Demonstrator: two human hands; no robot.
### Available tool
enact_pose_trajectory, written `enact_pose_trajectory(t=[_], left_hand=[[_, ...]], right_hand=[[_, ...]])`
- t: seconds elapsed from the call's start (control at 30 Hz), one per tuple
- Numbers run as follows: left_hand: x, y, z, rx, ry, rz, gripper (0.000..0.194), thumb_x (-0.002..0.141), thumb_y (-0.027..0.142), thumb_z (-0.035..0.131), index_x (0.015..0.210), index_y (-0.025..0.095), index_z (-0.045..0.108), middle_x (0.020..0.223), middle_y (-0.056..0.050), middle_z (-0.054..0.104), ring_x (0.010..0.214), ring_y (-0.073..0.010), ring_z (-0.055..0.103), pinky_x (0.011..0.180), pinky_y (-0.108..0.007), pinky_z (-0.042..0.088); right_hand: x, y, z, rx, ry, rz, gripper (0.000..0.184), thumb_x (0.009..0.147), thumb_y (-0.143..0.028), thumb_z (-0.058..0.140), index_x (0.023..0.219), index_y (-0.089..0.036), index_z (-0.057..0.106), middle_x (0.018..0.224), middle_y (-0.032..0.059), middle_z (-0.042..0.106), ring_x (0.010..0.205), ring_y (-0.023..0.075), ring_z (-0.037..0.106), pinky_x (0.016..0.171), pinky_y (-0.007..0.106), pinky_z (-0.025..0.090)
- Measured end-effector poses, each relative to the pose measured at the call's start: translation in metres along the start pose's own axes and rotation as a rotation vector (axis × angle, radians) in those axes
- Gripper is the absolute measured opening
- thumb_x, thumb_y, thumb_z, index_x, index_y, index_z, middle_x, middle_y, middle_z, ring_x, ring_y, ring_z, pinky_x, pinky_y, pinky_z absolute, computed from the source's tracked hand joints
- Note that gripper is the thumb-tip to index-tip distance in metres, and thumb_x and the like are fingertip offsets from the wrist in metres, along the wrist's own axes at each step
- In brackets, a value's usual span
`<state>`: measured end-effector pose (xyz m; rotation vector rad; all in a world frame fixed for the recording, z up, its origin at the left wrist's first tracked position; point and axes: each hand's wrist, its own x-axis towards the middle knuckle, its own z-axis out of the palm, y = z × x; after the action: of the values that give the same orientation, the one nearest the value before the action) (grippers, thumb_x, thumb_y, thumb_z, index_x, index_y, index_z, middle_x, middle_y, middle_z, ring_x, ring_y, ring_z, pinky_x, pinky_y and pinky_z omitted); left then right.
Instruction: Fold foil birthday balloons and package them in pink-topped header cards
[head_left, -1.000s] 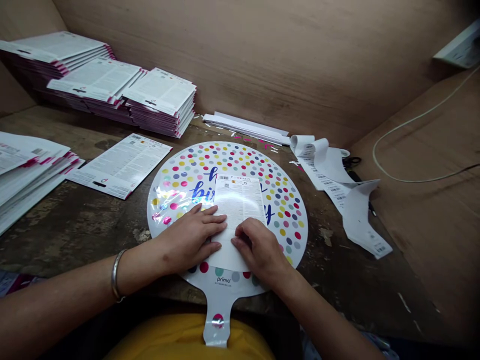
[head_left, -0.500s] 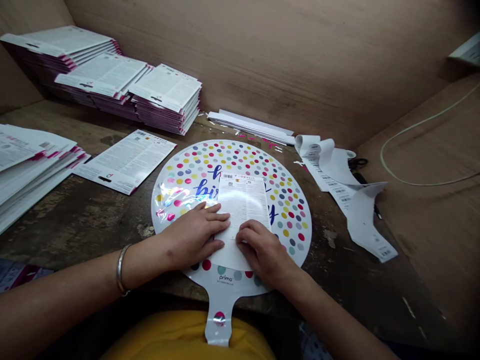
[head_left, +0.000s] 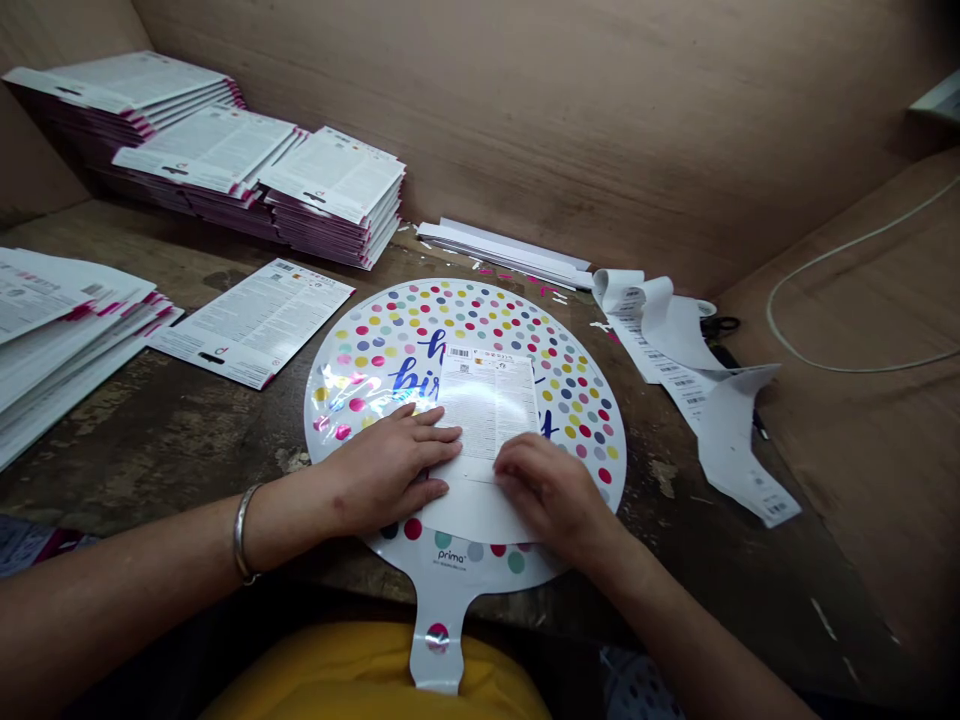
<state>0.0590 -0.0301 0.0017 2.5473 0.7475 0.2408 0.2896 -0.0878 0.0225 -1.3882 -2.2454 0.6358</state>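
A flat, round foil balloon with coloured dots, blue lettering and a neck pointing towards me lies on the table. On its middle rests a white printed card with a barcode; a plain white part extends below the printed area. My left hand lies flat and open, its fingertips on the card's left side and its palm over the balloon. On the right side of the card, near the lower end of the print, my right hand has its fingers curled together. Whatever is between these fingertips, if anything, is hidden.
Stacks of printed packets stand at the back left, with another pile at the left. A single packet lies beside the balloon. White strips, a curling label roll and scissors lie behind and to the right.
My right hand has slid a little to the right across the card. My left hand stays in place on the card. The whole view has shifted slightly.
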Motion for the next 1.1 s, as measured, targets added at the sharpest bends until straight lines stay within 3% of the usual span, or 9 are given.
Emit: enact_pose_trajectory(t=[0.2, 0.4, 0.53, 0.63, 0.8, 0.87, 0.97, 1.03, 1.1], left_hand=[[0.001, -0.004, 0.001, 0.008, 0.012, 0.025, 0.044, 0.086, 0.034, 0.054, 0.129, 0.025, 0.051, 0.138, -0.003, 0.05, 0.134, -0.0294, 0.034, 0.109, -0.052, 0.024], [0.002, -0.003, 0.0, 0.012, 0.009, 0.023, 0.043, 0.086, 0.035, 0.054, 0.127, 0.025, 0.052, 0.137, -0.002, 0.051, 0.133, -0.0298, 0.035, 0.109, -0.051, 0.026], [0.002, -0.003, 0.0, 0.027, 0.024, 0.036, 0.041, 0.086, 0.034, 0.054, 0.126, 0.023, 0.054, 0.137, -0.003, 0.051, 0.133, -0.0286, 0.035, 0.109, -0.049, 0.026], [0.001, -0.004, 0.001, 0.025, 0.032, 0.037, 0.042, 0.087, 0.035, 0.054, 0.127, 0.024, 0.052, 0.138, -0.002, 0.051, 0.133, -0.028, 0.035, 0.109, -0.049, 0.025], [0.0, -0.005, 0.0, 0.001, 0.03, 0.033, 0.044, 0.087, 0.034, 0.053, 0.13, 0.025, 0.049, 0.138, -0.002, 0.05, 0.133, -0.0284, 0.035, 0.109, -0.052, 0.025], [0.0, -0.005, 0.0, -0.008, 0.028, 0.037, 0.044, 0.087, 0.033, 0.054, 0.13, 0.026, 0.049, 0.138, -0.003, 0.05, 0.133, -0.029, 0.035, 0.109, -0.052, 0.025], [0.001, -0.006, 0.001, -0.006, 0.03, 0.036, 0.045, 0.086, 0.033, 0.055, 0.13, 0.026, 0.049, 0.138, -0.003, 0.05, 0.134, -0.0293, 0.034, 0.109, -0.051, 0.025], [0.001, -0.007, 0.001, 0.004, 0.03, 0.036, 0.045, 0.086, 0.033, 0.054, 0.131, 0.027, 0.049, 0.138, -0.003, 0.05, 0.134, -0.0289, 0.034, 0.109, -0.051, 0.025], [0.0, -0.008, 0.001, 0.011, 0.025, 0.034, 0.045, 0.087, 0.034, 0.054, 0.131, 0.027, 0.049, 0.138, -0.003, 0.05, 0.134, -0.0281, 0.034, 0.11, -0.05, 0.026]], right_hand=[[0.02, 0.001, 0.005, -0.019, -0.136, -0.092, 0.014, 0.085, -0.011, 0.052, 0.09, -0.019, 0.062, 0.095, 0.0042, 0.06, 0.087, 0.0151, 0.057, 0.077, 0.028, 0.048], [0.024, 0.004, 0.008, -0.049, -0.174, -0.154, 0.014, 0.087, -0.012, 0.049, 0.084, -0.019, 0.06, 0.09, 0.0028, 0.058, 0.083, 0.0135, 0.055, 0.073, 0.025, 0.046], [0.029, -0.002, 0.015, -0.144, -0.177, -0.174, 0.015, 0.09, -0.014, 0.043, 0.084, -0.017, 0.057, 0.09, 0.0061, 0.057, 0.084, 0.0166, 0.052, 0.074, 0.03, 0.046], [0.024, -0.006, 0.007, -0.059, -0.162, -0.119, 0.013, 0.09, -0.015, 0.042, 0.084, -0.017, 0.053, 0.09, 0.0065, 0.055, 0.082, 0.017, 0.051, 0.075, 0.032, 0.046], [-0.009, 0.01, -0.038, 0.391, -0.192, 0.163, 0.012, 0.093, -0.027, 0.042, 0.089, -0.02, 0.051, 0.086, 0.0031, 0.055, 0.07, 0.0139, 0.052, 0.062, 0.027, 0.048], [-0.015, 0.015, -0.043, 0.323, -0.11, 0.251, 0.02, 0.091, -0.029, 0.047, 0.108, -0.021, 0.052, 0.089, 0.0038, 0.057, 0.069, 0.0143, 0.054, 0.061, 0.029, 0.049], [-0.004, 0.009, -0.024, 0.07, -0.002, 0.146, 0.043, 0.085, -0.024, 0.056, 0.126, -0.024, 0.047, 0.112, 0.0091, 0.057, 0.09, 0.0189, 0.058, 0.079, 0.036, 0.05], [0.006, 0.001, -0.009, 0.014, -0.058, 0.016, 0.029, 0.084, -0.018, 0.054, 0.113, -0.023, 0.057, 0.124, 0.0092, 0.053, 0.102, 0.02, 0.056, 0.088, 0.037, 0.046], [0.004, -0.005, -0.01, 0.053, -0.142, 0.01, 0.016, 0.086, -0.013, 0.05, 0.092, -0.021, 0.062, 0.108, 0.0062, 0.061, 0.094, 0.0178, 0.059, 0.083, 0.033, 0.048]])
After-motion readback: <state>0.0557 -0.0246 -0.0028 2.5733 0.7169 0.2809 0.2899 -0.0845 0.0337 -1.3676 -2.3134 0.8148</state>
